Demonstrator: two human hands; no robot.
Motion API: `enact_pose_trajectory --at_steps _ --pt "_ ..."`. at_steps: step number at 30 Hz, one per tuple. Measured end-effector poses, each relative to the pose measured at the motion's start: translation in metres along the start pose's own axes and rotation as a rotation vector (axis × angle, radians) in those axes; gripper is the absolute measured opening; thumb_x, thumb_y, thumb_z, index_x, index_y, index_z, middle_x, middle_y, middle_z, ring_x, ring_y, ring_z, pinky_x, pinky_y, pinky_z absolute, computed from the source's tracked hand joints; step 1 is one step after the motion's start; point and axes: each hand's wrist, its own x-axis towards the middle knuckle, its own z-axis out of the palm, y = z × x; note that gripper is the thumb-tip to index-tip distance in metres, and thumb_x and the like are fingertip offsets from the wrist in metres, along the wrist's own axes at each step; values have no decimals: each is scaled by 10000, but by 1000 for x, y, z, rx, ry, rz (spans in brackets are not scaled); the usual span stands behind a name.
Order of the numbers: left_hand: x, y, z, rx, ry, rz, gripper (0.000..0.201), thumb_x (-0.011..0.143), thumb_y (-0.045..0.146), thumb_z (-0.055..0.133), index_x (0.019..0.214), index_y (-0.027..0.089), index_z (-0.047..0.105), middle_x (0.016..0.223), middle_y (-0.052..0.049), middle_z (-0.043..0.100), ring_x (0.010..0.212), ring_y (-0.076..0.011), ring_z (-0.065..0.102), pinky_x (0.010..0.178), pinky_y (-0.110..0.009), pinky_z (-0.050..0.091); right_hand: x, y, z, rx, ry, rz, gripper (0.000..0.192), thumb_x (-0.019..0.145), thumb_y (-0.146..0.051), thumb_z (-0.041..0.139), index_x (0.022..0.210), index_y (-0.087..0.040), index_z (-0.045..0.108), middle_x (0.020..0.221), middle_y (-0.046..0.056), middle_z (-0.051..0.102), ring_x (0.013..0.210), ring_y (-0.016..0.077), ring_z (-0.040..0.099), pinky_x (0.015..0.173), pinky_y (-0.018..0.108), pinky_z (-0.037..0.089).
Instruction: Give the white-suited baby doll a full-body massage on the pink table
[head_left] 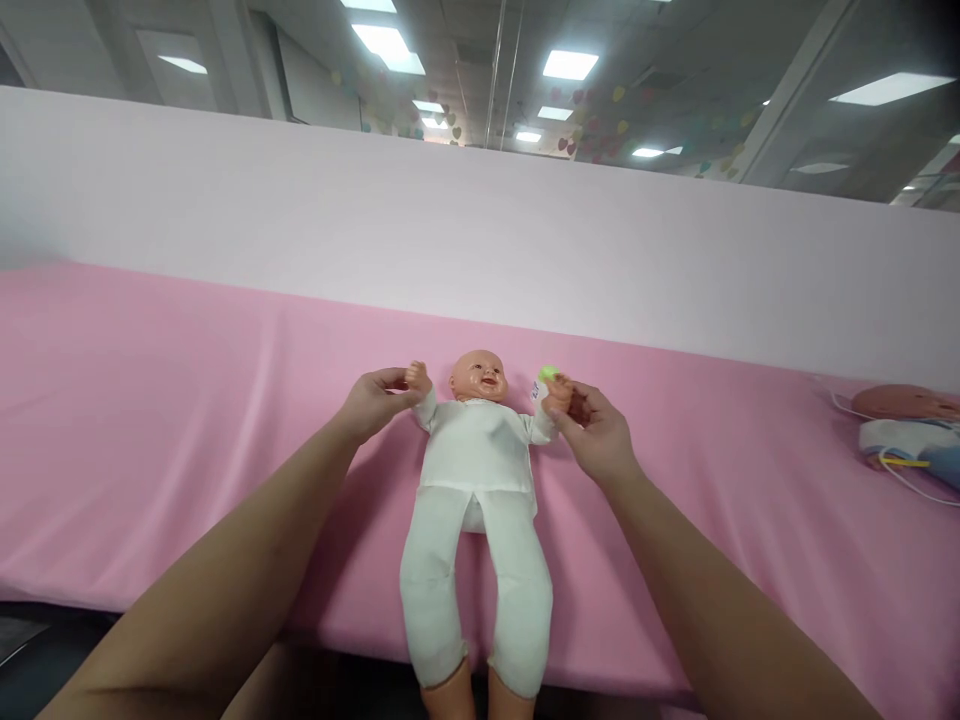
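Both arms reach forward; left hand (pixel 373 402) and right hand (pixel 596 432) fingers curled, seemingly pinching.

The doll (pixel 477 470) lies on the table (pixel 150 400), feet at 6 o'clock. A second doll (pixel 907 425) lies well apart at 3 o'clock.

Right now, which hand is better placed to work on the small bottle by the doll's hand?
The right hand. It is already at the small bottle with the green top. The left hand holds the doll by its other hand, across the body.
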Motion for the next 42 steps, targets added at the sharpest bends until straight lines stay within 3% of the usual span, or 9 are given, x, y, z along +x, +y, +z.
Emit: enact_pose_trajectory --at_steps 4,8,13,18,22,27,31,37,42 --pt "-10 12 20 340 -170 128 468 718 394 864 1172 296 813 1284 -31 764 1220 -297 673 1085 -409 512 -20 -29 22 -251 -289 -374 360 895 -240 710 1248 -308 731 1191 36 780 1055 262 726 970 472 592" --pt "-12 11 24 607 -396 232 508 814 441 790 1311 341 756 1444 -15 686 1336 -291 626 1129 -393 501 -24 -41 25 -292 -587 -564 381 888 -126 655 1209 -302 758 1166 30 790 1104 249 711 995 449 574" --pt "-16 12 25 875 -528 308 483 983 324 570 1455 405 632 1608 37 526 1534 -263 431 1260 -447 365 -24 -49 21 -375 -671 -603 380 890 -102 631 1157 -323 786 1213 18 779 1139 237 710 1046 458 548" --pt "-15 7 30 763 -458 324 508 956 252 565 1446 356 646 1559 30 586 1501 -245 480 1246 -388 384 -25 -49 22 -420 -637 -596 408 880 -129 641 1241 -289 746 1285 39 757 1241 269 680 1139 516 485" --pt "-5 -10 25 448 -217 163 569 875 379 725 1436 326 646 1445 -13 686 1322 -292 645 1118 -386 514 -20 -36 17 -348 -417 -354 306 906 -259 687 1206 -272 743 1214 54 778 1131 271 723 1034 486 567" --pt "10 -29 8 -54 50 -273 404 866 475 767 1142 182 725 1169 -117 787 1093 -289 752 965 -389 606 1 -5 -2 -10 20 153 407 840 -441 803 1183 -238 721 1169 71 781 1059 265 747 961 445 624" --pt "18 -33 0 -332 149 -569 293 907 368 756 1089 152 682 1095 -168 786 996 -274 777 921 -386 632 20 21 -17 124 227 447 351 824 -428 825 1069 -204 712 1059 78 778 901 234 764 830 392 679" --pt "20 -32 -4 -434 161 -677 256 951 287 681 1147 132 627 965 -158 777 950 -287 777 896 -399 636 28 46 -27 204 150 809 234 862 -300 781 1054 -180 720 972 106 762 756 206 756 664 318 684" --pt "19 -27 -7 -448 167 -723 220 941 237 659 1127 125 627 940 -159 758 936 -287 775 886 -385 629 24 46 -29 250 45 825 278 837 -245 786 1093 -162 715 1001 122 774 828 232 779 728 334 695"
